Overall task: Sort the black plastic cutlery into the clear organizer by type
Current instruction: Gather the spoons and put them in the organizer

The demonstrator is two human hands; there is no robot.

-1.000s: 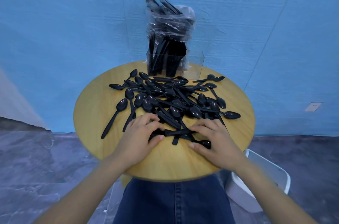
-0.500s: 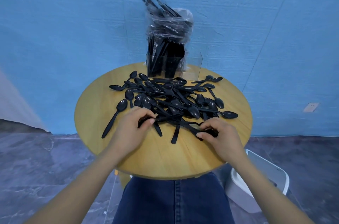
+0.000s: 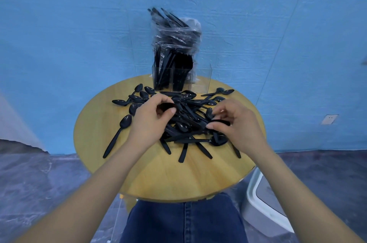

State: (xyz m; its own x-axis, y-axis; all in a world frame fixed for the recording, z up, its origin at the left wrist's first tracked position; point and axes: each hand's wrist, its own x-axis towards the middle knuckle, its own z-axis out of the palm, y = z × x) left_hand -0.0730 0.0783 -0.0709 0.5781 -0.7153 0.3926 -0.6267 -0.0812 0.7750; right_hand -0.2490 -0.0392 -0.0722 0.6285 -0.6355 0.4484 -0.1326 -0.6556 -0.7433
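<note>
A heap of black plastic spoons (image 3: 186,115) lies across the round wooden table (image 3: 155,175). My left hand (image 3: 151,121) is over the heap's left side, fingers curled round black cutlery. My right hand (image 3: 236,123) is over the heap's right side and pinches the end of a black spoon between thumb and fingers. At the table's far edge stands the clear organizer (image 3: 200,80); its left and middle compartments hold upright black cutlery, and the right compartment looks bare. A clear plastic bag (image 3: 176,34) of more black cutlery rises behind it.
One spoon (image 3: 118,136) lies apart at the table's left. A blue wall stands close behind the table. A white and grey bin (image 3: 264,203) sits on the floor at the lower right. My denim-clad lap is under the table's near edge.
Both hands have moved from the heap's near edge farther in and lifted, each closing on cutlery. The view has tilted so the table sits lower in frame.
</note>
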